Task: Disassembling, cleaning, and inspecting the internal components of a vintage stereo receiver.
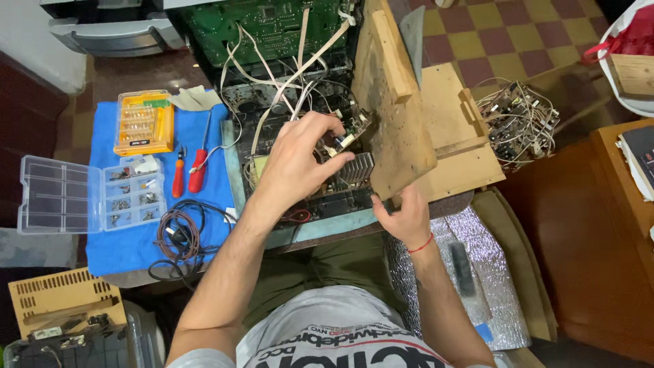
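Observation:
My left hand (300, 160) reaches into an opened electronic device (300, 102) and grips a small circuit board (351, 131) beside a finned metal heatsink (357, 169). Pale ribbon cables (293, 68) run from a green main board (266, 24) down towards it. My right hand (403, 217), with a red thread at the wrist, holds the lower edge of a worn wooden panel (395, 116) that stands tilted along the device's right side.
A blue cloth (112, 249) on the left carries an orange bit case (143, 123), two red-handled screwdrivers (189, 170), a clear parts box (92, 194) and a coiled black cable (178, 238). A tangle of wired boards (519, 123) lies to the right. A silver foil sheet (463, 272) is beside my leg.

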